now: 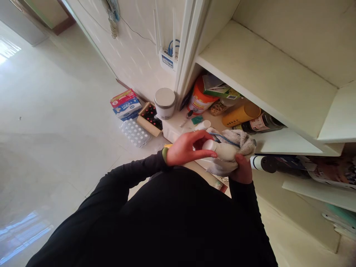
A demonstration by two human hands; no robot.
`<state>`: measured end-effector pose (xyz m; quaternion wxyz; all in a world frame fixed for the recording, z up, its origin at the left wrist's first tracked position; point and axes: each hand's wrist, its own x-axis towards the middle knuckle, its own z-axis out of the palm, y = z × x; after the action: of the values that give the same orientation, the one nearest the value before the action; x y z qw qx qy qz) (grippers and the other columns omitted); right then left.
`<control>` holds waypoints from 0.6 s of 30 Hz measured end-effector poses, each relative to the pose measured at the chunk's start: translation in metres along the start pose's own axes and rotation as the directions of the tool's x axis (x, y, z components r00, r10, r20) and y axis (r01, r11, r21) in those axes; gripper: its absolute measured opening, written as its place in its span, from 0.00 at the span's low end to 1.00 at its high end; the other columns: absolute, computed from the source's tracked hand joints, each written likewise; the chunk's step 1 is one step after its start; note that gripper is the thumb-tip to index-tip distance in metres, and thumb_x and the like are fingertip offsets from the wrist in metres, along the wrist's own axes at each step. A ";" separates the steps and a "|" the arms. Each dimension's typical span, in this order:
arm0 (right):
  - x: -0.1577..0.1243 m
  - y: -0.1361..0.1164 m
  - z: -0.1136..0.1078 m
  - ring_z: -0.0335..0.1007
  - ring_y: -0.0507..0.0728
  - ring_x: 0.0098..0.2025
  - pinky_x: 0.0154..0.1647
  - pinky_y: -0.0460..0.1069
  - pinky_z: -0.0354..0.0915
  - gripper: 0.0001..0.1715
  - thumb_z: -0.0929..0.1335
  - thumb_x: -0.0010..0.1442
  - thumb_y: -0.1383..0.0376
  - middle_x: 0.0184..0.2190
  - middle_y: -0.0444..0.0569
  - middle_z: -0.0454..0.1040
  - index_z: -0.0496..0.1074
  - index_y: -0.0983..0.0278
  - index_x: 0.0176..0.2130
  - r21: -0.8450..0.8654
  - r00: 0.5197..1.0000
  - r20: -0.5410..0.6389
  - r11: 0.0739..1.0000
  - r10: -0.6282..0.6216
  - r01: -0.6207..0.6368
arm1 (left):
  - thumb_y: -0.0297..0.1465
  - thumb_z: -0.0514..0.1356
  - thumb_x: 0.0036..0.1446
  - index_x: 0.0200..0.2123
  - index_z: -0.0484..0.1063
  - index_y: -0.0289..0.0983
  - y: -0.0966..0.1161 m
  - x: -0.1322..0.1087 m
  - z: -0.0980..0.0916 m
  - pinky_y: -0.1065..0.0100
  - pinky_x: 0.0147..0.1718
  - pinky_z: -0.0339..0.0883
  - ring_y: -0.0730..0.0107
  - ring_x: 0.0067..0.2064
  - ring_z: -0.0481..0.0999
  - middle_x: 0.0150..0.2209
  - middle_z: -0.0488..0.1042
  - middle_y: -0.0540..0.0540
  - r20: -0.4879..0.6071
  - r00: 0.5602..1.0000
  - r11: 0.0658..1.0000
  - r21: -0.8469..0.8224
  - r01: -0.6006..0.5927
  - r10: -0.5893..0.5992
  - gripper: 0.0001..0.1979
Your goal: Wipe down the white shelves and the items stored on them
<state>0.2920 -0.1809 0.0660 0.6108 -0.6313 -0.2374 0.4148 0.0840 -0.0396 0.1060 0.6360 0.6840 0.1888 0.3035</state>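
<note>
No words can be read: the printing is too small on the blue box [128,109], orange bucket [198,102], yellow canister [240,114] and white router [167,62]. A barcode is seen on the green box [219,92].

White router [168,62] against wall [133,55], blue cables [170,50] attached. Lidded tub [165,105] near carton [149,126] of dark, pink-capped bottles [151,114]. In the cabinet [267,79]: orange bucket [198,97], yellow canister [241,114], labelled dark jar [264,123].

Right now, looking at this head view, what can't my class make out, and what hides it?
All in the head view:
White bottle: far end, covered by cloth.
Right hand: most fingers, behind the cloth.
Router label: small print, too small to read.
Shelves: cut off by the picture's edge.
</note>
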 end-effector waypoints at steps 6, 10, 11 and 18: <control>-0.006 -0.002 -0.002 0.72 0.74 0.73 0.81 0.76 0.58 0.37 0.80 0.55 0.50 0.64 0.54 0.80 0.78 0.53 0.62 -0.183 0.958 -0.148 0.958 -0.247 0.219 | 0.61 0.71 0.62 0.54 0.81 0.36 -0.013 0.001 -0.003 0.67 0.39 0.77 0.70 0.35 0.77 0.39 0.79 0.46 -0.042 0.997 0.978 0.203 -0.057 0.067 0.35; -0.009 -0.011 0.010 0.72 0.71 0.73 0.82 0.71 0.58 0.31 0.80 0.57 0.47 0.63 0.51 0.81 0.80 0.52 0.56 -0.139 0.974 -0.189 0.985 -0.124 0.098 | 0.50 0.71 0.69 0.60 0.81 0.39 -0.025 0.008 -0.012 0.61 0.49 0.82 0.61 0.48 0.84 0.50 0.83 0.38 0.038 0.962 0.934 0.230 -0.273 0.271 0.26; -0.009 -0.014 0.014 0.72 0.70 0.73 0.82 0.69 0.60 0.30 0.79 0.57 0.45 0.62 0.49 0.82 0.80 0.52 0.55 -0.083 0.985 -0.169 0.996 -0.039 0.025 | 0.46 0.70 0.70 0.61 0.82 0.40 -0.027 0.011 -0.014 0.58 0.54 0.82 0.58 0.53 0.84 0.54 0.83 0.36 0.068 0.942 0.913 0.230 -0.336 0.329 0.23; -0.001 -0.006 0.025 0.72 0.65 0.74 0.74 0.64 0.72 0.32 0.73 0.63 0.36 0.58 0.44 0.84 0.77 0.50 0.57 0.120 0.989 0.001 0.982 0.145 -0.144 | 0.48 0.72 0.68 0.72 0.75 0.46 -0.031 0.015 -0.017 0.57 0.51 0.85 0.54 0.56 0.84 0.64 0.78 0.35 0.100 0.939 0.925 0.166 -0.342 0.329 0.33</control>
<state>0.2722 -0.1667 0.0746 0.6167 -0.6108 -0.1635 0.4689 0.0883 -0.0132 0.0786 0.5160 0.7713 0.0735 0.3653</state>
